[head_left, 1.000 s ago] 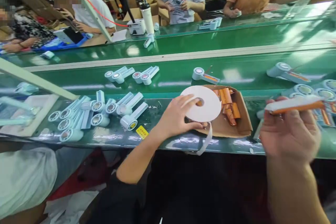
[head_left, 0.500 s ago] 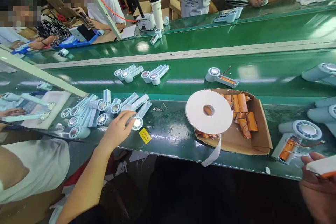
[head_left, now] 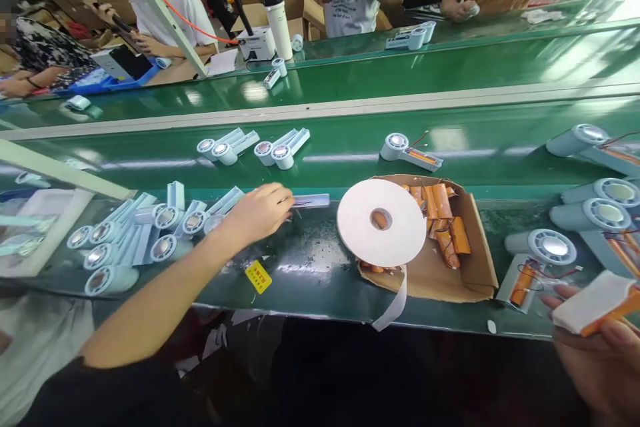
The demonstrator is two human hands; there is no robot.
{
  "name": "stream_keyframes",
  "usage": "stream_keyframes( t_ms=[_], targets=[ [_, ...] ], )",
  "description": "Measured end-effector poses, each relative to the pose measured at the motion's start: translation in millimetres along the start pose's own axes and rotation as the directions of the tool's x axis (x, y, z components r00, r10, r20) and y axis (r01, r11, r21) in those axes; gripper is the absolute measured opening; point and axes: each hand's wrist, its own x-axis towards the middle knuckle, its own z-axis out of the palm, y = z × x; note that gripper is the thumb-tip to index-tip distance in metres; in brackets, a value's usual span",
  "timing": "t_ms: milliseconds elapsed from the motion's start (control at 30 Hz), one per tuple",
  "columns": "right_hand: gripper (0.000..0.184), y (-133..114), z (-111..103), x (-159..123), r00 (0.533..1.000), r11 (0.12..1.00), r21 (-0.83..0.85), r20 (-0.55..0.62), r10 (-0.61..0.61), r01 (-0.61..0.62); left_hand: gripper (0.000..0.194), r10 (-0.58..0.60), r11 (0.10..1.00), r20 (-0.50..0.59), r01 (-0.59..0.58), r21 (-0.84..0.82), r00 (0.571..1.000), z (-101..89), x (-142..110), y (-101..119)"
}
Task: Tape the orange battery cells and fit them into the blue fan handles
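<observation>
My left hand (head_left: 257, 211) is closed around a pale blue handheld fan part (head_left: 310, 201), its handle sticking out to the right above the green bench (head_left: 320, 267). More such fan parts (head_left: 130, 233) lie heaped just left of that hand. At the lower right corner my right hand (head_left: 595, 353) holds an orange battery cell wrapped with white pad (head_left: 595, 303). A white tape roll (head_left: 381, 221) rests on the edge of a cardboard tray (head_left: 475, 260) holding several orange cells (head_left: 440, 213).
Fan bodies with wired cells (head_left: 540, 257) lie at the right; others ride the green conveyor (head_left: 350, 147), among them a pair (head_left: 280, 147). A yellow label (head_left: 258, 276) is stuck near the bench edge. Other people work across the line; a white bottle (head_left: 280, 17) stands there.
My left hand left the tape roll, reached to the fan pile, and now carries one fan part rightward. My right hand dropped to the lower right with the wrapped cell.
</observation>
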Motion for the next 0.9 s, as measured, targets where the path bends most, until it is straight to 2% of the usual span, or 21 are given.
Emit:
stream_keyframes(
  t_ms=[67, 133, 233, 300, 367, 433, 533, 633, 733, 800, 900],
  targets=[
    [0.045, -15.1, 25.9, 10.2, 0.998, 0.997, -0.045, 0.019, -0.065, 0.065, 0.031, 0.118, 0.992, -0.065, -0.121, -0.043, 0.991, -3.4, 63.8, -14.2],
    [0.049, -29.0, 62.4, 23.0, 0.979, 0.986, 0.001, 0.121, -0.164, 0.166, 0.027, 0.14, 0.982, -0.037, -0.143, -0.126, 0.989, -1.5, 133.2, -24.9],
    [0.047, -40.5, 120.8, 46.0, 0.899, 0.956, 0.117, 0.325, -0.293, 0.269, 0.019, 0.148, 0.955, 0.113, -0.112, -0.274, 0.983, 10.3, 217.7, -29.0],
    [0.044, -40.6, 156.4, 61.9, 0.822, 0.957, 0.11, 0.492, -0.288, 0.269, 0.013, 0.183, 0.937, 0.159, -0.123, -0.326, 0.97, 20.7, 248.9, -28.6],
    [0.044, -35.2, 189.6, 77.0, 0.72, 0.966, 0.015, 0.664, -0.201, 0.256, 0.007, 0.223, 0.915, 0.169, -0.146, -0.375, 0.96, 29.4, 261.6, -30.5],
    [0.043, -25.3, 221.9, 90.8, 0.605, 0.946, -0.131, 0.792, -0.079, 0.295, 0.012, 0.212, 0.884, 0.164, -0.118, -0.452, 0.963, 35.0, 263.9, -34.9],
    [0.036, -4.6, 265.8, 106.3, 0.476, 0.819, -0.288, 0.879, 0.021, 0.496, 0.024, 0.131, 0.845, 0.134, -0.04, -0.533, 0.982, 40.0, 263.4, -40.0],
    [0.031, 15.3, 293.5, 113.3, 0.406, 0.633, -0.345, 0.912, 0.052, 0.693, 0.025, 0.078, 0.85, 0.114, -0.006, -0.527, 0.99, 44.4, 266.2, -37.8],
    [0.032, 26.7, 300.2, 115.1, 0.35, 0.507, -0.346, 0.932, 0.091, 0.789, 0.024, 0.051, 0.858, 0.101, 0.008, -0.514, 0.994, 47.4, 269.7, -31.4],
    [0.033, 29.5, 298.1, 115.6, 0.332, 0.436, -0.345, 0.937, 0.109, 0.831, 0.025, 0.047, 0.858, 0.093, 0.007, -0.514, 0.995, 48.0, 271.3, -27.2],
    [0.037, 30.6, 295.1, 116.8, 0.339, 0.3, -0.362, 0.932, 0.128, 0.882, 0.022, 0.042, 0.859, 0.092, 0.011, -0.511, 0.995, 47.4, 273.3, -21.2]
  ],
)
